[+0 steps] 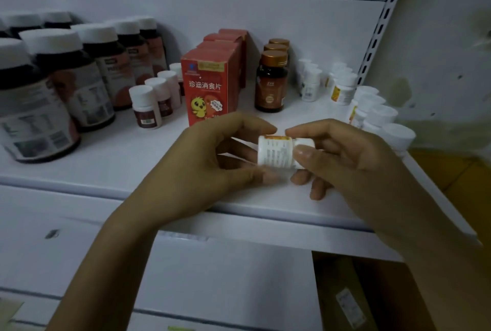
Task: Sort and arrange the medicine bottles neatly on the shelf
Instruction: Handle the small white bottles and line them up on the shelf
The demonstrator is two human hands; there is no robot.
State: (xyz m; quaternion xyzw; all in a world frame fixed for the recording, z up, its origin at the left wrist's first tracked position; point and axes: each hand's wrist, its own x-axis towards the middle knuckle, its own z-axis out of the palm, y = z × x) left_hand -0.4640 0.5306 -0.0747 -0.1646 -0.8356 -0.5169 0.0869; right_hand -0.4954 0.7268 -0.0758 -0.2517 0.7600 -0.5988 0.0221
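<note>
A small white medicine bottle [276,154] with an orange-edged label lies on its side in the air above the white shelf [111,163]. My left hand [210,155] holds its base end with thumb and fingers curled round it. My right hand [342,160] pinches the cap end, thumb across the front. On the shelf stand rows of bottles: large dark jars with white lids [50,91] at left, small white-capped bottles [146,107], brown bottles with gold caps [271,80], and white bottles [342,91] toward the right.
Red boxes with a yellow chick print [204,86] stand in a row at mid-shelf. More white bottles [382,120] crowd the right edge by the slotted upright [377,30]. A cardboard box [372,293] sits below the shelf at right.
</note>
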